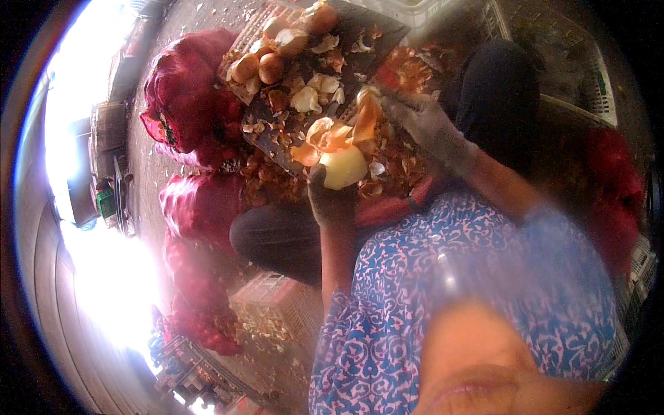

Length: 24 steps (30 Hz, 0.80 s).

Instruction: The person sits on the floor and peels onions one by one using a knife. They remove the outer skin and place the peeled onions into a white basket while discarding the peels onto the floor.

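- Biggest thing in view: red mesh sacks (pixel 190 104), bulging, stacked down the left side beside the knees, more of them lower down toward the bright glare.
- Blue patterned sleeve (pixel 387 325) fills the bottom, covering the person's own upper arms; dark trousers show at both knees.
- A dark board (pixel 270 138) sits tilted across the lap, buried in papery orange-brown skins (pixel 325 76).
- Pale plastic crates ring the scene: one at the top edge (pixel 415 10), one on the ground below the left knee.
- At the board's far left corner, a cluster of unpeeled brown onions (pixel 259 66), touching one another.
- Right hand (pixel 422 121), in a dark glove, reaches across the board and pinches a curl of orange skin (pixel 366 114) that peels up from the onion.
- Left hand (pixel 330 197), gloved too, wraps around the onion from underneath, thumb up its left side.
- The onion (pixel 344 166) itself: pale yellow, mostly bare, held just above the near edge of the board, loose skin flaring from its top.
- A few peeled whitish pieces (pixel 306 99) lie among the scraps mid-board.
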{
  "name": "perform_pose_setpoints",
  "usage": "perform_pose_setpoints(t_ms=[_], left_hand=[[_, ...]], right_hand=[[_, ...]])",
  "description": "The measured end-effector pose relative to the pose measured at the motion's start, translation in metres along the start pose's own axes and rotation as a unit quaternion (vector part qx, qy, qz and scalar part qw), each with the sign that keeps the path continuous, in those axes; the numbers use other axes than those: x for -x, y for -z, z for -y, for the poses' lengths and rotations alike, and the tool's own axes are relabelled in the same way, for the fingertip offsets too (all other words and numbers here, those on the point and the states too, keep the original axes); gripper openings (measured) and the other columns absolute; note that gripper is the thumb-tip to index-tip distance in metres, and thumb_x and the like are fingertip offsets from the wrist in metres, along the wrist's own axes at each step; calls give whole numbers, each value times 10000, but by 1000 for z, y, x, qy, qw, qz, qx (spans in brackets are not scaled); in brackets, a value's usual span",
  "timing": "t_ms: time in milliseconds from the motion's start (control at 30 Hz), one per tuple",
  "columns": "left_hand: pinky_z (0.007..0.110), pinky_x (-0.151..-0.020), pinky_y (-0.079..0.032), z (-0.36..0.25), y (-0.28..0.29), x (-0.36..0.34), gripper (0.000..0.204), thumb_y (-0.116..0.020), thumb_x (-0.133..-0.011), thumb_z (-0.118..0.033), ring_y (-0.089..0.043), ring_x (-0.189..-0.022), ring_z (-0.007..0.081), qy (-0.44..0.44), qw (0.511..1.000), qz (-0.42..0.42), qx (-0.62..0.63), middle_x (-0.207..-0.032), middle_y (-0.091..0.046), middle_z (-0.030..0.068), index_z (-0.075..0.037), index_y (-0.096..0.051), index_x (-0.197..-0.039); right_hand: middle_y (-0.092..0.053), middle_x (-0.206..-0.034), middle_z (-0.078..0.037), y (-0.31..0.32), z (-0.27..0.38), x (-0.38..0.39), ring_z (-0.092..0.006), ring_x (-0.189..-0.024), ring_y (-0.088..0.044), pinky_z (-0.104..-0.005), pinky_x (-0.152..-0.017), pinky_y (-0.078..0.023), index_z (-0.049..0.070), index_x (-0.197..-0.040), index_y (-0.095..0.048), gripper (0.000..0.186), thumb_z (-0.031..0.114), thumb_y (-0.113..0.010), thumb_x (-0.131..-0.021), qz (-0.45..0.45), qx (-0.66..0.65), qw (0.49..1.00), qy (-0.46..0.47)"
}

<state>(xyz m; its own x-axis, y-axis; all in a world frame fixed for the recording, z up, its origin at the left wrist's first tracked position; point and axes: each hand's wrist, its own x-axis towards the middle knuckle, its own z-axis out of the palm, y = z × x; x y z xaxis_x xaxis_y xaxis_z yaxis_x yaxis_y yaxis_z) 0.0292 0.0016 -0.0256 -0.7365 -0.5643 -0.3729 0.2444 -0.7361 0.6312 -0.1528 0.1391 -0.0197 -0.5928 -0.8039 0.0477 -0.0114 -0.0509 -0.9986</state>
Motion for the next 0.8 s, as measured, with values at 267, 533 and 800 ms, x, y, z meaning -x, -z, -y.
perform_pose_setpoints(t_ms=[267,533,800], left_hand=[[392,-893,-568,-16,-22,-2,641,-740,-797,-180,-648,-1071,268,-47,971,49,-229,-1220,-615,159,15,-485,-1352],[363,-884,-565,-21,-30,3,698,-795,-730,-163,-660,-1030,242,-84,934,31,-345,-1189,-636,149,25,-500,-1334],[336,-861,-569,-24,-31,4,653,-781,-746,-117,-670,-1001,235,-90,937,19,-338,-1162,-645,156,23,-509,-1323]], right_hand=[[-671,-1191,-168,-5,8,1,-189,-1032,-649,-320,-927,-516,48,-1528,-373,512,229,-472,-1059,169,118,972,109],[-659,-1223,-201,5,16,-1,-208,-1065,-648,-336,-917,-525,48,-1515,-397,514,276,-462,-1060,210,168,962,53],[-666,-1230,-174,8,20,3,-280,-1059,-666,-372,-901,-536,73,-1424,-496,442,307,-479,-1050,201,125,964,120]])
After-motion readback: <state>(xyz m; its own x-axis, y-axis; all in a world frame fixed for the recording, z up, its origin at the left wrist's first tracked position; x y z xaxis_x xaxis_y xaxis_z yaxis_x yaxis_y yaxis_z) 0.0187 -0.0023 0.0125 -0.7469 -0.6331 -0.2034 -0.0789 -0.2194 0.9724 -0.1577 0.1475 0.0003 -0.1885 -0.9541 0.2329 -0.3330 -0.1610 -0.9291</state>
